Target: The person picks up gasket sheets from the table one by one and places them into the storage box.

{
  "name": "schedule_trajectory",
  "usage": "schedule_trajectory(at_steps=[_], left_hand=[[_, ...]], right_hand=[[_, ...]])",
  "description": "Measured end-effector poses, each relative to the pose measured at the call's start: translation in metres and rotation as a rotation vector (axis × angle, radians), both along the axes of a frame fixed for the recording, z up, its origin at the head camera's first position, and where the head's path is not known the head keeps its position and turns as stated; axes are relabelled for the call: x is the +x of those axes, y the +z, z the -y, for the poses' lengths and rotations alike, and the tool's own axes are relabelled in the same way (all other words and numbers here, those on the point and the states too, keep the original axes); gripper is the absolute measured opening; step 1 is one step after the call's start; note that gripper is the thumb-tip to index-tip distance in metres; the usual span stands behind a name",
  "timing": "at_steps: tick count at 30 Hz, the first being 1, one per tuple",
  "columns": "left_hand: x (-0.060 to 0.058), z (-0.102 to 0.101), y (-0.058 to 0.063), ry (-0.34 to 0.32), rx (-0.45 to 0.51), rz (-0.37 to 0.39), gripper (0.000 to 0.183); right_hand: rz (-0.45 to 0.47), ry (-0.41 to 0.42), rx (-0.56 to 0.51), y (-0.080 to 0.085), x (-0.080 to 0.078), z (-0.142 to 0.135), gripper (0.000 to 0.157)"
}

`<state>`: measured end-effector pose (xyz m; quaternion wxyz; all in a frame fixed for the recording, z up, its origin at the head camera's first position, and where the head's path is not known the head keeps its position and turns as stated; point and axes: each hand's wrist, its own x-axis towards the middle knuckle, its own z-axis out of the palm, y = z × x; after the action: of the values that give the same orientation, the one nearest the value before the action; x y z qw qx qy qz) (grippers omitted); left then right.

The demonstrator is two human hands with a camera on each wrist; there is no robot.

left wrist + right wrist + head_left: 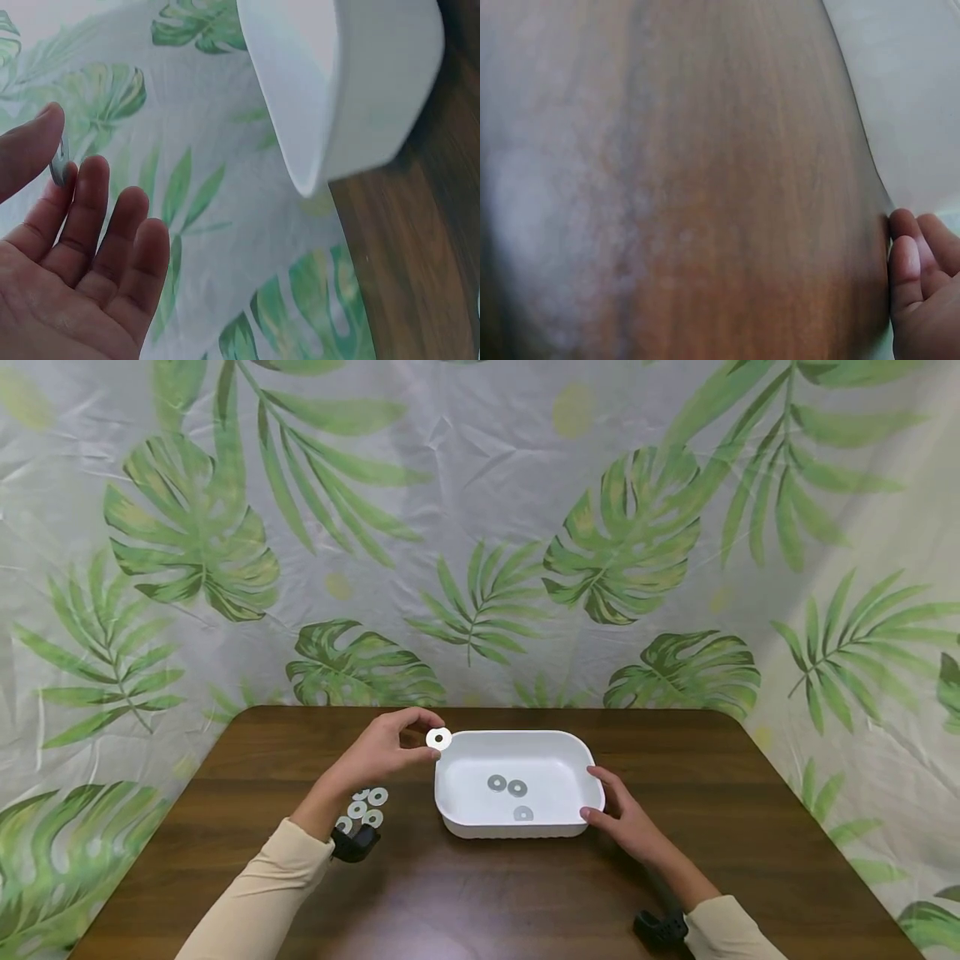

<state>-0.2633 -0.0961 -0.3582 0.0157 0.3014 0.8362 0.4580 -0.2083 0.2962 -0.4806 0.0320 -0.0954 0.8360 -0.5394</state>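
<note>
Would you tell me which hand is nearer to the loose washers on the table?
Left. The left hand hovers just beyond those washers; the right hand is farther off, at the right end of the white tray.

Pale leaf-print cloth backdrop (487,502), glossy dark wooden table (675,756)

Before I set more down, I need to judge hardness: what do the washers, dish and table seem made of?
Washers: probably metal; flat, thin, pale to grey rings.
Dish: ceramic or plastic; smooth, plain white walls leave it open.
Table: wood or wood-look laminate; dark, streaked grain with a soft sheen.
</note>
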Motion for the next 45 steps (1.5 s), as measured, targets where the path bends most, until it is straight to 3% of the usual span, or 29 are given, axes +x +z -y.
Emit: schedule_trajectory(at_steps=[6,13,18,27,34,45], left_hand=[[-0.003,-0.024,-0.003,-0.046,0.008,0.05,0.036],[-0.009,-0.051,-0.007,-0.1,-0.039,0.039,0.034],[-0.013,-0.066,-0.008,-0.091,-0.086,0.038,0.032],[-0.021,-0.09,-0.015,-0.072,-0.062,0.039,0.033],[-0.02,-0.106,-0.025,-0.072,-0.024,0.072,0.033],[-0.018,-0.116,-0.029,-0.086,-0.002,0.08,0.033]], right_hand=[[-0.017,0.0,-0.011,-0.001,0.0,0.0,0.068],[0.002,-0.002,0.012,0.0,0.0,0.0,0.068],[0.014,-0.014,0.041,0.001,-0.001,0.0,0.069],[-0.011,-0.009,0.023,0.001,-0.001,0.001,0.069],[-0.046,0.002,0.021,-0.004,0.003,-0.002,0.067],[-0.047,-0.001,0.027,-0.002,-0.001,0.002,0.068]])
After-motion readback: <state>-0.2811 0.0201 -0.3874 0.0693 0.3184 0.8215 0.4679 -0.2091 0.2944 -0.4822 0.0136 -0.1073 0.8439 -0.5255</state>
